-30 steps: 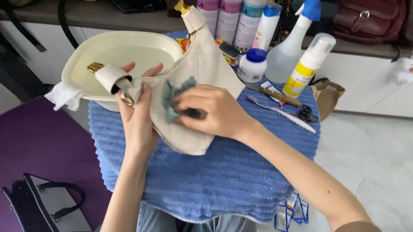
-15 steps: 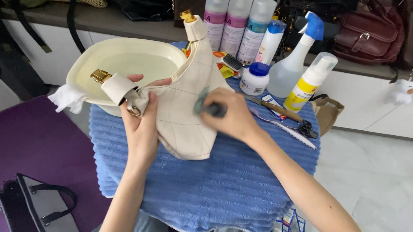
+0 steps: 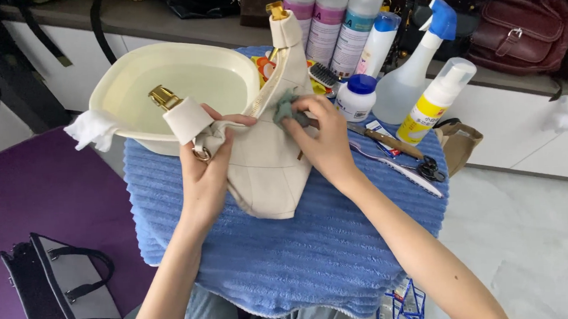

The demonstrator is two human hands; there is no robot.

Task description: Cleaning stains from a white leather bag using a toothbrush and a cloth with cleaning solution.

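A cream leather handbag (image 3: 265, 170) lies on a blue ribbed towel (image 3: 315, 255) spread over a small table. My left hand (image 3: 208, 173) grips the bag's left end, by a gold ring and a strap tab with a gold buckle (image 3: 163, 96). My right hand (image 3: 325, 141) presses a small grey-green cloth (image 3: 286, 107) against the bag's upper edge near its zip. The bag's other strap end with a gold clasp (image 3: 277, 11) points away from me.
A pale yellow basin (image 3: 131, 77) stands at the back left with a white cloth (image 3: 90, 129) over its rim. Spray cans, a spray bottle (image 3: 415, 75), a foam pump bottle (image 3: 436, 100), a white jar (image 3: 356, 97) and tools crowd the back right. A black bag (image 3: 57, 288) sits on the purple mat.
My right hand has slid the cloth from the middle of the bag up to its top edge. My left hand has kept its hold on the bag's left end.
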